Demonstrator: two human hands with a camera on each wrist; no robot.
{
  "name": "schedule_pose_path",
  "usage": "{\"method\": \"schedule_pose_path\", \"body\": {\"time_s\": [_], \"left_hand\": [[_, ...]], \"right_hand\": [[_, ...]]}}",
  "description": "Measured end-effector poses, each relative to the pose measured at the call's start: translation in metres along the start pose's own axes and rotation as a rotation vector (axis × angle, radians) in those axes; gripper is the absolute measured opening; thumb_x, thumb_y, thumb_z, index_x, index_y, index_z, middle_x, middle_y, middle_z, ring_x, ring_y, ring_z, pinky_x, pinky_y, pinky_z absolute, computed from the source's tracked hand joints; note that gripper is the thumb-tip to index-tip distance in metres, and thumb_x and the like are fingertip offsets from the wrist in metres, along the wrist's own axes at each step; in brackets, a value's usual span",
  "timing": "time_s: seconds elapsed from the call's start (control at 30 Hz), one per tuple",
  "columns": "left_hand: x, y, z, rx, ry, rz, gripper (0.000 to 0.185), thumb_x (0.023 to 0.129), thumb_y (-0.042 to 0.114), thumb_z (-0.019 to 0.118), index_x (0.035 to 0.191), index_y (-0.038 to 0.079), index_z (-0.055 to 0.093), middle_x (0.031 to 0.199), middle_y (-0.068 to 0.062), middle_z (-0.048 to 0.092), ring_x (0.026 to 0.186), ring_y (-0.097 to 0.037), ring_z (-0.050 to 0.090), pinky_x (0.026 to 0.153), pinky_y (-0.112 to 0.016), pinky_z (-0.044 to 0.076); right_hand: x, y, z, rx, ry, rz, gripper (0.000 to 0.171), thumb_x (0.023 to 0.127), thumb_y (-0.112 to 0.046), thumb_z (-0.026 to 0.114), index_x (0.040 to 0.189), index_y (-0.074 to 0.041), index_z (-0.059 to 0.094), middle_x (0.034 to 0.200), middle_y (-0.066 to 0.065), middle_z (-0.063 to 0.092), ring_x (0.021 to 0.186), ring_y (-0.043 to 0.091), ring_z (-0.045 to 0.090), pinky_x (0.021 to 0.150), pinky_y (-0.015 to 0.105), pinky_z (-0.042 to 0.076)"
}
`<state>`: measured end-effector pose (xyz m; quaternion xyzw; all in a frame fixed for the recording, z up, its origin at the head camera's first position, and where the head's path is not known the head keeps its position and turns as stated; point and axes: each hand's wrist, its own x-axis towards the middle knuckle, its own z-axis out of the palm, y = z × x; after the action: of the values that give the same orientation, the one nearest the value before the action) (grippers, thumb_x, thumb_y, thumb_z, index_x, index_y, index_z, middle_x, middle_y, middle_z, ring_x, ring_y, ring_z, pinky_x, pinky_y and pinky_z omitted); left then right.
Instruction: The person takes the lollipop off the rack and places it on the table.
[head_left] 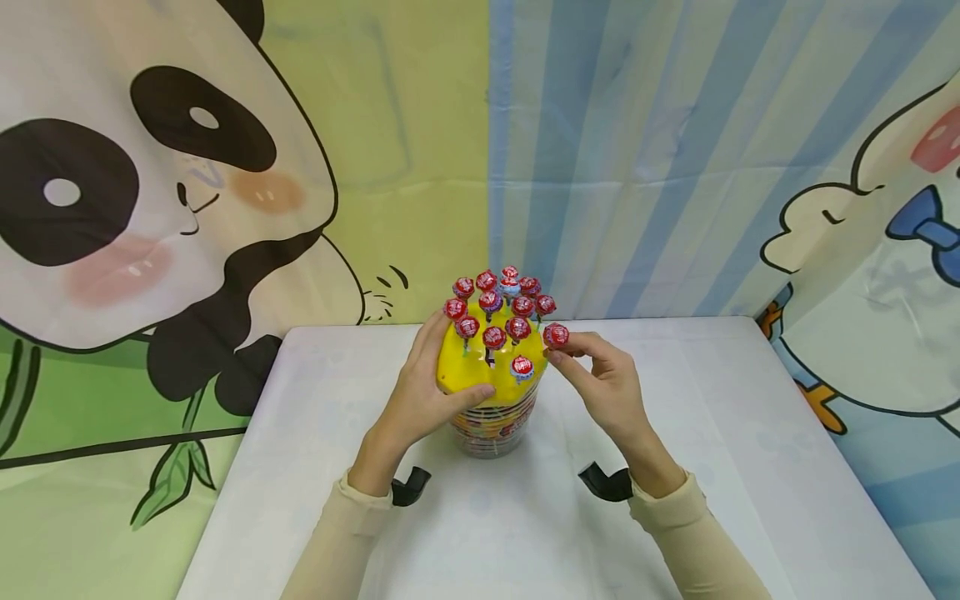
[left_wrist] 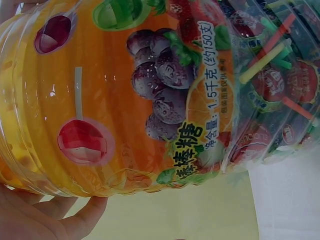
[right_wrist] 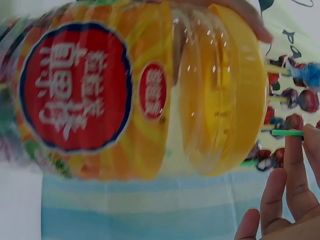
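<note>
My left hand [head_left: 423, 387] grips the yellow lid [head_left: 467, 373], my right hand [head_left: 609, 382] pinches a lollipop [head_left: 556, 335]; a crooked push could bend its green stick [right_wrist: 281, 133].

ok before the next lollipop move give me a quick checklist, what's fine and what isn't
1. Lollipop jar upright on the white tabletop: ok.
2. Left grip on the yellow lid: ok, thumb at its near edge.
3. Right grip pinching the red-wrapped lollipop: ok.
4. Its green stick seated in the lid: not ok, the end shows outside.
5. Unused hole in the lid: cannot tell, none can be made out.
</note>
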<state>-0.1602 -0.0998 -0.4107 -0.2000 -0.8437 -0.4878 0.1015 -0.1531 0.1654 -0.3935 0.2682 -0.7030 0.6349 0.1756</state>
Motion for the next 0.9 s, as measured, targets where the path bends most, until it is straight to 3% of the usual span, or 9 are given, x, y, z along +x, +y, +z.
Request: {"method": "schedule_pose_path", "body": {"time_s": [0.17, 0.37, 0.6, 0.73, 0.9], "left_hand": [[0.000, 0.000, 0.001, 0.003, 0.001, 0.005, 0.105, 0.076, 0.056, 0.081, 0.158, 0.045, 0.016, 0.161, 0.015, 0.016, 0.133, -0.019, 0.042, 0.100, -0.046, 0.046], [0.001, -0.001, 0.000, -0.005, -0.002, 0.006, 0.107, 0.075, 0.055, 0.082, 0.158, 0.044, 0.016, 0.161, 0.015, 0.016, 0.132, -0.018, 0.042, 0.100, -0.045, 0.047], [0.001, 0.000, 0.000, -0.011, -0.003, 0.000, 0.107, 0.075, 0.055, 0.082, 0.158, 0.045, 0.015, 0.161, 0.015, 0.015, 0.132, -0.018, 0.043, 0.100, -0.043, 0.047], [0.000, 0.000, 0.001, -0.010, -0.004, -0.004, 0.107, 0.076, 0.055, 0.082, 0.158, 0.045, 0.015, 0.161, 0.015, 0.015, 0.132, -0.018, 0.042, 0.100, -0.044, 0.047], [0.000, 0.000, 0.000, -0.009, -0.004, -0.003, 0.106, 0.076, 0.055, 0.081, 0.158, 0.045, 0.015, 0.162, 0.014, 0.016, 0.133, -0.019, 0.042, 0.101, -0.045, 0.046]], "right_hand": [[-0.001, 0.012, -0.017, -0.063, 0.033, 0.049, 0.023, 0.089, 0.013, 0.066, 0.111, 0.005, 0.071, 0.104, 0.013, 0.071, 0.090, 0.018, 0.061, 0.081, 0.026, 0.051], [-0.003, 0.029, -0.042, -0.198, 0.100, 0.173, 0.017, 0.092, 0.002, 0.069, 0.109, 0.001, 0.073, 0.104, 0.020, 0.070, 0.092, 0.015, 0.061, 0.080, 0.029, 0.047], [-0.005, 0.041, -0.066, -0.266, 0.180, 0.336, 0.019, 0.094, -0.007, 0.070, 0.109, 0.005, 0.072, 0.103, 0.011, 0.072, 0.089, 0.011, 0.061, 0.072, 0.026, 0.045], [-0.010, 0.072, -0.084, -0.275, 0.210, 0.399, 0.024, 0.094, -0.010, 0.071, 0.113, 0.005, 0.070, 0.099, 0.009, 0.073, 0.086, 0.011, 0.061, 0.066, 0.025, 0.044], [-0.020, 0.114, -0.106, -0.306, 0.201, 0.475, 0.029, 0.096, -0.021, 0.070, 0.117, -0.001, 0.071, 0.099, 0.004, 0.074, 0.089, 0.010, 0.060, 0.070, 0.027, 0.044]]}}
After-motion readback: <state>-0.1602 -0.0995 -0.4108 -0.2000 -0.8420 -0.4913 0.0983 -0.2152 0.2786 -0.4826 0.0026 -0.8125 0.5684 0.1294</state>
